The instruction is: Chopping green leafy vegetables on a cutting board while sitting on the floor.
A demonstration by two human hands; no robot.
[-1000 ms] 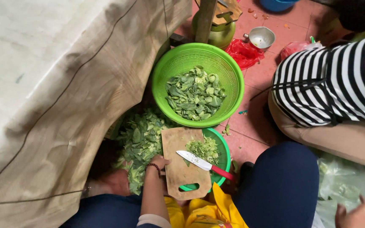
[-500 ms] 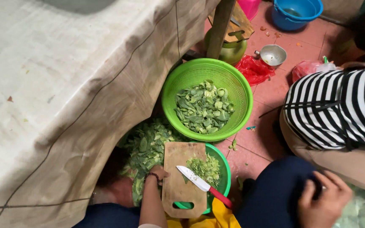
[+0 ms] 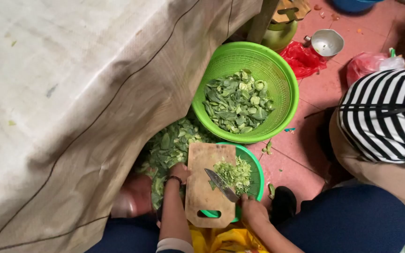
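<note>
The right hand [image 3: 253,209] is clenched round the handle of a knife [image 3: 221,185], whose blade slants up and left across a wooden board [image 3: 202,197] and ends at a heap of chopped greens [image 3: 234,172] on the board's right edge. The left hand [image 3: 178,172] grips the board's left edge, fingers curled over the rim, a dark band on the wrist. The board lies across a small green basket [image 3: 255,173], which shows only as a rim on the right and through the board's handle slot. Left of the board, a pile of whole leaves [image 3: 172,143] lies partly under a pale cloth [image 3: 71,93] that fills the left side. Farther off sits a large green basket [image 3: 287,89] holding cut leaf pieces. To the right a person in a striped top [image 3: 385,117] crouches on the pink tiles. At the far edge lie a red bag [image 3: 303,58] and a metal bowl [image 3: 326,43].
</note>
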